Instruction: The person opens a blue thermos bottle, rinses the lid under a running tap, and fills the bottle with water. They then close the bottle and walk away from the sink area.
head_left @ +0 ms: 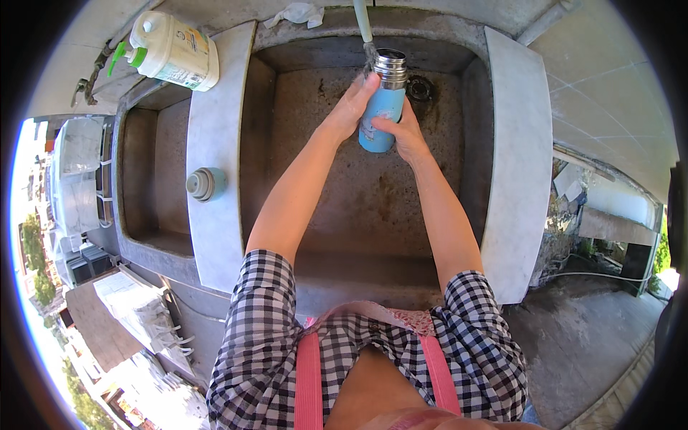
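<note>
You hold the light blue bottle [383, 115] between both hands, just past 12 o'clock in your view, above the floor of the large stone sink [362, 215]. Your left hand [349, 109] wraps its left side, fingers reaching up near the bare steel neck; your right hand [407, 136] closes round the lower right side, its thumb lying across the front. Both grips are narrow, fitted to the bottle's body. The bottle stands tilted, its uncapped mouth toward 12 o'clock, and pale worn patches mark its blue coat.

At 12 o'clock a pale pipe [362, 20] comes down to the bottle's mouth, with water at its end; the stream seems to run down the left of the neck, though blur there makes it hard to be sure. The round drain [420, 88] lies at 1 o'clock, near the bottle.

Between 9 and 10 o'clock, a grey and pale blue cap [206, 184] rests on the left marble slab [218, 247]. A white jug [179, 54] with a green pump [132, 57] sits between 10 and 11 o'clock. The right marble slab [519, 165] borders the sink toward 2 and 3 o'clock.
</note>
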Tool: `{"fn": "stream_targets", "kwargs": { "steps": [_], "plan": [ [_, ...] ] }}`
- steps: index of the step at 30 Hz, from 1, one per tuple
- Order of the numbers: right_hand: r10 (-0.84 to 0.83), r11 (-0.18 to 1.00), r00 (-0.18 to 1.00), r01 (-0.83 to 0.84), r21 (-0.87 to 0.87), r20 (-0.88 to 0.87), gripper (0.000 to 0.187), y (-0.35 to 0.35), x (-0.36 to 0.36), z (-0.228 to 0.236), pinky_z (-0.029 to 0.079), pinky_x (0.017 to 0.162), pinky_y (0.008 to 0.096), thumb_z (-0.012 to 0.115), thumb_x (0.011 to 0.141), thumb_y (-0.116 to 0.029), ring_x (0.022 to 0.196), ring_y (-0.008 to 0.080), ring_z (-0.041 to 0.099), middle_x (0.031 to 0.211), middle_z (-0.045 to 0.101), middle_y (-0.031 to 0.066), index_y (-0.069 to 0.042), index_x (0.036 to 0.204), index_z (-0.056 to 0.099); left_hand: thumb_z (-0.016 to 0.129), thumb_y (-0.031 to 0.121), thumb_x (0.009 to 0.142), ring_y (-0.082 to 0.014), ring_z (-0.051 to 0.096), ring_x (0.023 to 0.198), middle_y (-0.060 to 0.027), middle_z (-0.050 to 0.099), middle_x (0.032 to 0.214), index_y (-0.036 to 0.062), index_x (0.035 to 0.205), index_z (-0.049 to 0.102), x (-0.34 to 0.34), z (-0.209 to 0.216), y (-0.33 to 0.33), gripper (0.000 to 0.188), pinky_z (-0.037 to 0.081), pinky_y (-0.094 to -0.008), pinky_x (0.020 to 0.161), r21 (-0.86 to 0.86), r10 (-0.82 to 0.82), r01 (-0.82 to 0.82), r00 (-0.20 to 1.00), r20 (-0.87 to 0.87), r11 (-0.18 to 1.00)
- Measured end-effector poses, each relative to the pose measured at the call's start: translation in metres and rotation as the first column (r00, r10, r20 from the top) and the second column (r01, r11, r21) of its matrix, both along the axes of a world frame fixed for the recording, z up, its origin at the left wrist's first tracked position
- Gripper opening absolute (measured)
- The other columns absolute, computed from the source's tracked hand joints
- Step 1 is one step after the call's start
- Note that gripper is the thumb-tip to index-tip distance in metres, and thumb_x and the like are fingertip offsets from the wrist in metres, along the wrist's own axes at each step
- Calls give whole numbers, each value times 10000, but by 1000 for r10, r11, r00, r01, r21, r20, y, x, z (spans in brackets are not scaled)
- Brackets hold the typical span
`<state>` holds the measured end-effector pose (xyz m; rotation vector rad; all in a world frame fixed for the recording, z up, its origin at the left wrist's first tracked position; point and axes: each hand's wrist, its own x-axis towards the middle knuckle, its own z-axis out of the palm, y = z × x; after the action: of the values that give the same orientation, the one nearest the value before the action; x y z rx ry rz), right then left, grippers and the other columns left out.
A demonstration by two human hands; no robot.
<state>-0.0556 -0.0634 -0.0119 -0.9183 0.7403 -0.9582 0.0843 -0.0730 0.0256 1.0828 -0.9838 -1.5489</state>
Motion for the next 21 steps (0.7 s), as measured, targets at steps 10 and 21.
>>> {"fn": "stream_targets", "kwargs": {
  "steps": [10, 21],
  "plan": [
    [-111, 878, 952, -41, -477, -286, 829, 25, 9, 5, 397, 984, 343, 826, 591, -103, 1180, 209, 490, 1265, 500, 84, -96, 1305, 404, 823, 58, 597, -188, 437, 1234, -70, 478, 1324, 60, 1308, 424, 17, 36, 65, 816, 339, -337, 1049, -295, -43, 138, 950, 309, 945],
    [-216, 771, 938, -7, -636, -272, 739, 60, 20, 59, 433, 945, 351, 797, 643, -102, 1141, 245, 525, 1238, 513, 99, -89, 1279, 420, 820, 45, 593, -218, 401, 1278, -110, 423, 1376, 57, 1312, 387, 28, 69, 98, 840, 322, -358, 1064, -552, 21, 150, 956, 291, 820]
  ]
}}
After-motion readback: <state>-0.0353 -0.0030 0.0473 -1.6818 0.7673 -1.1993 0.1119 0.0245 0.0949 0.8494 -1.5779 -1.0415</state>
